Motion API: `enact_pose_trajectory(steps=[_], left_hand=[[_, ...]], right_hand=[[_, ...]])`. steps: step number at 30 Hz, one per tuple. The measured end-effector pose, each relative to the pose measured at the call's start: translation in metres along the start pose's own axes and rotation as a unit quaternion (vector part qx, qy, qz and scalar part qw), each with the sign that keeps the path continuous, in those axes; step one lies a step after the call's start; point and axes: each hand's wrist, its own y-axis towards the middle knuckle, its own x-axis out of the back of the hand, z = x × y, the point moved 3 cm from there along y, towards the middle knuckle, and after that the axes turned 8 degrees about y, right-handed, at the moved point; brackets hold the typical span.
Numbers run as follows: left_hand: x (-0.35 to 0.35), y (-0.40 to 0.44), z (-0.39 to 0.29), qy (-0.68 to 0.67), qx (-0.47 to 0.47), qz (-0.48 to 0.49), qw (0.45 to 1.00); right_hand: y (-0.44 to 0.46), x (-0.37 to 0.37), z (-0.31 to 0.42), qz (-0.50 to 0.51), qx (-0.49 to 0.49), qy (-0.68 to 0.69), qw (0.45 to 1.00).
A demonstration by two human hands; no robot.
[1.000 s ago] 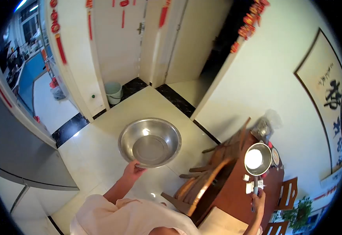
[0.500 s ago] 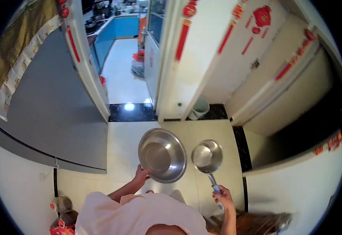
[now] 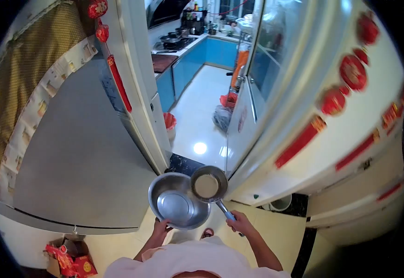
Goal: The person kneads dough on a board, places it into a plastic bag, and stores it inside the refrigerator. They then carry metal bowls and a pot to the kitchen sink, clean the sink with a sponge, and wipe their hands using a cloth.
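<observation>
My left hand (image 3: 163, 226) grips the near rim of a wide stainless steel basin (image 3: 174, 208), its inside facing up and bare. A metal ladle-like dipper (image 3: 207, 184) with a blue-grey handle (image 3: 228, 214) is in my right hand (image 3: 240, 223), whose fingers wrap round that handle. The dipper's round bowl overlaps the basin's right rim in view; whether they touch I cannot tell. Something pale and flat shows in the dipper's bowl, either its bottom or contents.
A doorway with a dark threshold (image 3: 183, 163) opens onto a kitchen with blue cabinets (image 3: 188, 72) and a stove (image 3: 176, 45). The glass door (image 3: 264, 60) stands to the right, a grey refrigerator-like panel (image 3: 81, 153) to the left. Bags (image 3: 222, 116) and a red-lined bin (image 3: 170, 123) are on the kitchen floor.
I have moved closer to the kitchen doorway. The dipper has come left, from apart to overlapping the basin in view. Both hands keep their holds.
</observation>
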Motion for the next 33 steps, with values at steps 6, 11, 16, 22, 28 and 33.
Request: enact_pose_trajectory(steps=[6, 11, 16, 22, 28, 33], left_hand=[[-0.077, 0.094, -0.091, -0.052, -0.009, -0.04, 0.998], [-0.133, 0.229, -0.189, -0.042, 0.008, 0.039, 0.998], [-0.209, 0.374, -0.305, -0.023, -0.027, 0.023, 0.999], [-0.252, 0.53, -0.441, -0.023, -0.053, -0.031, 0.998], [-0.287, 0.677, -0.57, -0.156, -0.103, -0.109, 0.976], [-0.294, 0.785, -0.666, -0.268, -0.105, -0.125, 0.95]], right_hand=[[0.17, 0.058, 0.1, 0.009, -0.001, 0.043, 0.999], [0.297, 0.099, 0.163, -0.03, 0.037, 0.089, 0.995], [0.404, 0.154, 0.223, -0.105, 0.036, 0.043, 0.993], [0.519, 0.196, 0.313, -0.168, 0.056, 0.09, 0.98], [0.671, 0.258, 0.38, -0.153, 0.03, 0.069, 0.985], [0.805, 0.3, 0.451, -0.09, 0.031, 0.1, 0.99]])
